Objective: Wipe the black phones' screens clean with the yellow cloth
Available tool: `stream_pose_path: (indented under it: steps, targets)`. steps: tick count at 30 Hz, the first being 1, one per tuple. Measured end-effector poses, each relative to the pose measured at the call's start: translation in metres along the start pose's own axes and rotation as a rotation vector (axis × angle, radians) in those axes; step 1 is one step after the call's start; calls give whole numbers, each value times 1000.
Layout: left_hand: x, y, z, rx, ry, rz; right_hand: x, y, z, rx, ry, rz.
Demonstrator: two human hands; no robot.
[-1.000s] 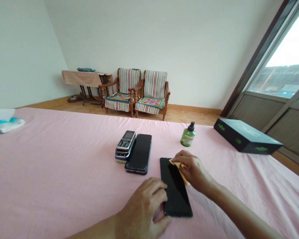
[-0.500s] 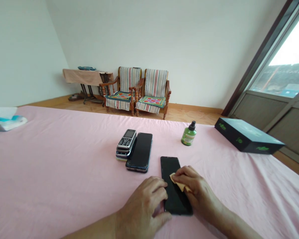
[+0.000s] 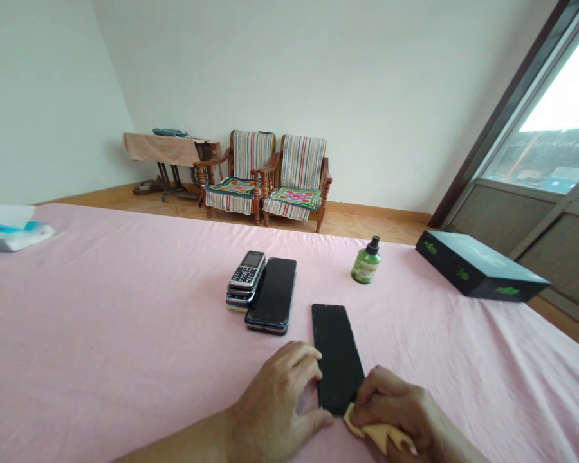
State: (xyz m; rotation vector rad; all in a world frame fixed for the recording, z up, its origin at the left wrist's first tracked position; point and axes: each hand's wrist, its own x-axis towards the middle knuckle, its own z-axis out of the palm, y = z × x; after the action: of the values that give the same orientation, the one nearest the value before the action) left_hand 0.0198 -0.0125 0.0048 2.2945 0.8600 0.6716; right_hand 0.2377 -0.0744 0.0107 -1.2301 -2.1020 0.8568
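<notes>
A black smartphone (image 3: 336, 354) lies face up on the pink cloth in front of me. My left hand (image 3: 289, 392) rests at its left side, fingertips on the long edge and thumb by the bottom corner, steadying it with fingers apart. My right hand (image 3: 400, 405) is closed on a yellow cloth (image 3: 383, 436) at the phone's lower right corner, where the cloth's edge touches it. To the left, a stack of smartphones (image 3: 273, 292) leans close against a pile of keypad phones (image 3: 246, 276). A green spray bottle (image 3: 365, 262) stands upright beyond the phone.
A black box (image 3: 480, 267) with green print lies at the right edge of the pink-covered table (image 3: 125, 321). A white and blue packet (image 3: 12, 230) is at the far left. Beyond are two wooden chairs (image 3: 296, 168) and a cloth-covered sewing table (image 3: 166, 151).
My right hand has slid the yellow cloth from the middle of the screen down to the phone's lower right corner. The left hand has stayed at the phone's left edge.
</notes>
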Motion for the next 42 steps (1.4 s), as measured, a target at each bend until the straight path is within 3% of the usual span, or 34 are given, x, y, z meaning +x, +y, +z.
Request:
stream_pose_path:
  steps: [6,9,12,16,26,34,38,42]
  targets:
    - [-1,-1,-1,24,-21,17,60,24,-21,-115,271,-94]
    - [-1,-3,0,27,-18,23,93,46,-19,-204,347,-166]
    - [-2,-4,0,25,-15,23,108,58,-12,-213,345,-185]
    - [-2,-5,0,30,-23,10,98,54,-5,-219,300,-201]
    - [1,2,-3,11,-33,-55,36,13,11,-77,141,-68]
    - [2,1,-3,-5,-1,-89,3,5,21,-77,34,-135]
    - [2,-1,-4,-11,0,-55,9,-1,14,-18,34,-77]
    - [3,-1,-4,3,-7,-38,48,12,-1,-48,262,-77]
